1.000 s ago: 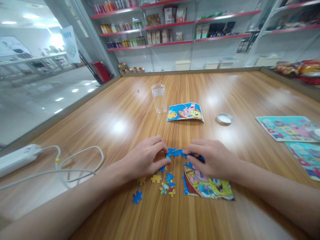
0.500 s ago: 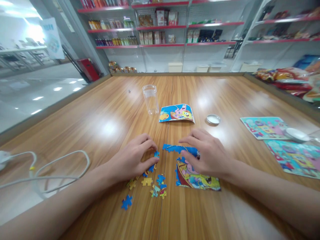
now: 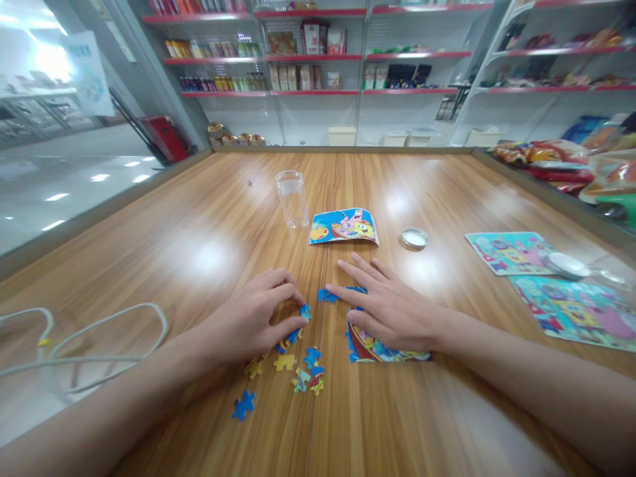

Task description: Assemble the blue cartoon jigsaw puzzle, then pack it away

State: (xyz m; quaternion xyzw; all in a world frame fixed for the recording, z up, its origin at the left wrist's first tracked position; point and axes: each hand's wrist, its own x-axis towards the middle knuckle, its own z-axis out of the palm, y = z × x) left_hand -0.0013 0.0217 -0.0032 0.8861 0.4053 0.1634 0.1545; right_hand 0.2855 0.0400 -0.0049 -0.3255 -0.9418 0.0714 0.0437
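My left hand (image 3: 258, 315) pinches a small blue jigsaw piece (image 3: 305, 311) between thumb and fingers, just left of the table's seam. My right hand (image 3: 390, 301) is open, its fingers spread over the partly joined puzzle. A blue strip of joined pieces (image 3: 328, 295) shows under its index finger. Below the palm lies the larger joined section (image 3: 360, 344), with a red boat on it; my hand hides much of it. Loose yellow (image 3: 285, 362), blue and mixed pieces lie near my left hand. One blue piece (image 3: 243, 405) sits apart, nearer to me.
Beyond my hands lie a curled picture card (image 3: 344, 226), a clear plastic cup (image 3: 292, 199) and a round lid (image 3: 414, 238). Two more picture sheets (image 3: 579, 308) are at the right, with a white lid (image 3: 569, 265) on them. A white cable (image 3: 104, 311) loops at the left.
My right hand has flattened and spread its fingers, covering more of the blue strip and joined section. My left hand keeps its pinch on the blue piece. The view has shifted slightly.
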